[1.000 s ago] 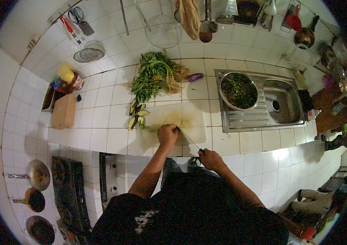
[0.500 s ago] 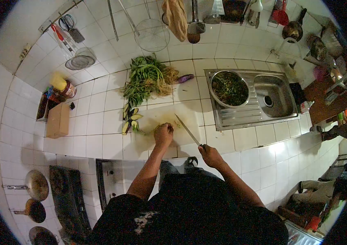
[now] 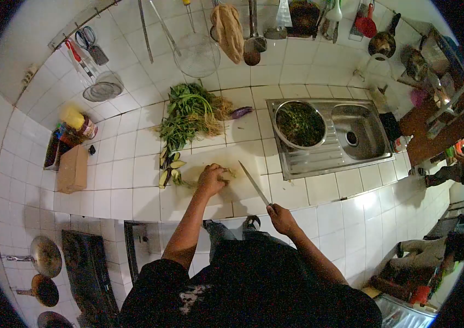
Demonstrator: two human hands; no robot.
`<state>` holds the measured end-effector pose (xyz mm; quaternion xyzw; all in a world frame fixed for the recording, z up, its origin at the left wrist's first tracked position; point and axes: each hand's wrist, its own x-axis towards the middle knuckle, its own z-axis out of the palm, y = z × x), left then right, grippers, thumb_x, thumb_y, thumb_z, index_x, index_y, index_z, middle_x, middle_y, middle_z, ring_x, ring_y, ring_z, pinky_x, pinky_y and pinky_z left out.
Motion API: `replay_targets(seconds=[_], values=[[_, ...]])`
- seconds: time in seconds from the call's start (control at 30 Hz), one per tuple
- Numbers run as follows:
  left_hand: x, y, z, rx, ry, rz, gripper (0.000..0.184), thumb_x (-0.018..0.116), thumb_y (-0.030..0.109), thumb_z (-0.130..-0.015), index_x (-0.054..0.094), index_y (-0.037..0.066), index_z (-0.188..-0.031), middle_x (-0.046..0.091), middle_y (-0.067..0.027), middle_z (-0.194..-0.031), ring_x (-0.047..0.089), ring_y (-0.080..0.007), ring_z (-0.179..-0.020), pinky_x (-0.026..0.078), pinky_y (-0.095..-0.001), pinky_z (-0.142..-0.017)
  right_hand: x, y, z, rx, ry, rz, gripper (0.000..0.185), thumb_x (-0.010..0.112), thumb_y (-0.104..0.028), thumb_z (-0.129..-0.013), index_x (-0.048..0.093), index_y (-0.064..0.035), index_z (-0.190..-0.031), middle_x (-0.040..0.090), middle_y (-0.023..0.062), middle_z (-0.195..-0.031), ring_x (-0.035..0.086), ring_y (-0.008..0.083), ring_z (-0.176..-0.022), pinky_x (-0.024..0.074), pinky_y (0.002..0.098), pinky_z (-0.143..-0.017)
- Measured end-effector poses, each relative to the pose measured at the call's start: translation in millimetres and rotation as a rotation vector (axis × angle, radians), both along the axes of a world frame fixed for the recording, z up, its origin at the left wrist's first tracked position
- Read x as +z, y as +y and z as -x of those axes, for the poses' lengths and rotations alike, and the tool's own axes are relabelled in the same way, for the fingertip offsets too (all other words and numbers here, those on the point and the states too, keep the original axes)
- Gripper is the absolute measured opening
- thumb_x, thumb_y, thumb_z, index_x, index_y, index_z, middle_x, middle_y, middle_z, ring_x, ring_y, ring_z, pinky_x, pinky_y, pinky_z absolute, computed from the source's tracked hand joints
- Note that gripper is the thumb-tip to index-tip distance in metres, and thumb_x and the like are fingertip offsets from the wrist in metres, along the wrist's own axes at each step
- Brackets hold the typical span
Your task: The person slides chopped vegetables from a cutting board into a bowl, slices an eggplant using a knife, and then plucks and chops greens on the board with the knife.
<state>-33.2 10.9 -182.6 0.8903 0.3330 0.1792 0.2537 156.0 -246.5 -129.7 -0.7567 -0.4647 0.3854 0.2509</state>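
Observation:
My left hand [image 3: 210, 179] is curled low over a pale cutting board [image 3: 249, 154], closed on some green vegetable stems [image 3: 226, 175] whose pale ends show by the fingertips. A knife [image 3: 254, 183] is gripped by its handle in my right hand [image 3: 282, 218]; its blade points up and left, apart from the stems. Cut eggplant pieces [image 3: 165, 178] lie at the board's left side. Behind the board is a heap of leafy greens [image 3: 187, 112] with roots on it, and a purple eggplant [image 3: 241, 112] lies just right of the roots.
A metal bowl [image 3: 326, 133] of chopped greens stands on the drainboard of the steel sink [image 3: 352, 158]. A cardboard box [image 3: 72, 170] is at the counter's left end. Strainers [image 3: 196, 54] and ladles hang on the back wall. A dark stove [image 3: 87, 268] is at lower left.
The view has shifted slightly. My left hand has turned over the stems, with more pale ends now showing at its right. My right hand keeps the knife at a similar slant.

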Motion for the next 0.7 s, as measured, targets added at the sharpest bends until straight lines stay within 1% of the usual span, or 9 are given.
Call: replay_targets(seconds=[0.1, 0.23, 0.33, 0.43, 0.47, 0.5, 0.6, 0.63, 0.7], values=[[0, 5, -1, -0.022, 0.02, -0.032, 0.029, 0.079, 0.018, -0.066, 0.071, 0.012, -0.093, 0.063, -0.0061, -0.096, 0.057, -0.0277, -0.097, 0.047, -0.0392, -0.087, -4, 0, 2, -0.065, 0.063, 0.039, 0.046, 0.04, -0.04, -0.1, 0.055, 0.0035, -0.094, 0.061, 0.0285, -0.083, 0.058, 0.0489, -0.084, 0.0452, 0.0491, -0.072], [10, 12, -6, 0.052, 0.007, -0.084, 0.02, 0.078, 0.02, -0.067, 0.071, 0.013, -0.084, 0.063, -0.0034, -0.093, 0.057, -0.0258, -0.093, 0.046, -0.0397, -0.083, -7, 3, 4, -0.013, 0.03, 0.024, 0.047, 0.04, -0.041, -0.099, 0.055, 0.0033, -0.093, 0.061, 0.0289, -0.083, 0.057, 0.0498, -0.084, 0.0453, 0.0499, -0.072], [14, 12, -1, 0.113, 0.08, -0.111, 0.023, 0.08, 0.024, -0.066, 0.069, 0.013, -0.083, 0.062, -0.0024, -0.093, 0.056, -0.0266, -0.093, 0.045, -0.0408, -0.08, 0, 4, 7, 0.043, 0.007, -0.017, 0.048, 0.04, -0.042, -0.099, 0.055, 0.0038, -0.095, 0.062, 0.0295, -0.086, 0.058, 0.05, -0.087, 0.0456, 0.0509, -0.073], [10, 9, 5, 0.245, 0.087, -0.149, 0.029, 0.08, 0.027, -0.065, 0.066, 0.015, -0.086, 0.061, -0.0019, -0.094, 0.055, -0.0274, -0.094, 0.044, -0.0435, -0.08, -4, 4, 12, 0.019, 0.062, -0.004, 0.049, 0.04, -0.042, -0.099, 0.056, 0.0038, -0.098, 0.062, 0.03, -0.088, 0.058, 0.0495, -0.088, 0.0461, 0.051, -0.076], [7, 11, 8, 0.242, 0.087, -0.161, 0.029, 0.08, 0.027, -0.065, 0.066, 0.015, -0.086, 0.061, -0.0019, -0.094, 0.055, -0.0274, -0.094, 0.044, -0.0435, -0.08, 2, 2, 13, 0.131, -0.031, -0.124, 0.05, 0.039, -0.042, -0.099, 0.057, 0.004, -0.101, 0.062, 0.0303, -0.092, 0.058, 0.0488, -0.091, 0.0463, 0.0514, -0.078], [-5, 16, 14, 0.295, 0.031, -0.14, 0.031, 0.081, 0.027, -0.064, 0.064, 0.016, -0.089, 0.061, -0.002, -0.095, 0.055, -0.0278, -0.095, 0.044, -0.0449, -0.08, 3, 6, 14, 0.128, -0.029, -0.134, 0.05, 0.039, -0.042, -0.099, 0.057, 0.004, -0.101, 0.062, 0.0303, -0.092, 0.058, 0.0488, -0.091, 0.0463, 0.0514, -0.078], [-8, 15, 30, 0.402, 0.003, -0.125, 0.034, 0.08, 0.025, -0.064, 0.063, 0.018, -0.093, 0.06, -0.0023, -0.096, 0.054, -0.0278, -0.096, 0.043, -0.0472, -0.082, 0, 19, 27, 0.184, 0.027, 0.107, 0.047, 0.037, -0.039, -0.099, 0.059, 0.003, -0.101, 0.063, 0.0306, -0.094, 0.059, 0.0473, -0.092, 0.0456, 0.0538, -0.08], [-7, 11, 38, 0.459, 0.023, -0.124, 0.035, 0.079, 0.024, -0.065, 0.063, 0.019, -0.096, 0.06, -0.0025, -0.096, 0.054, -0.0273, -0.097, 0.042, -0.0482, -0.082, 9, 25, 32, 0.182, 0.041, 0.107, 0.047, 0.037, -0.039, -0.099, 0.059, 0.003, -0.101, 0.063, 0.0306, -0.094, 0.059, 0.0473, -0.092, 0.0456, 0.0538, -0.08], [-3, 2, 51, 0.49, 0.094, -0.125, 0.036, 0.078, 0.024, -0.065, 0.063, 0.02, -0.097, 0.061, -0.0019, -0.096, 0.055, -0.0266, -0.098, 0.042, -0.0481, -0.082, 27, 34, 37, 0.33, -0.079, 0.074, 0.047, 0.038, -0.039, -0.098, 0.058, 0.004, -0.102, 0.062, 0.032, -0.091, 0.06, 0.0467, -0.092, 0.0461, 0.0548, -0.08]])
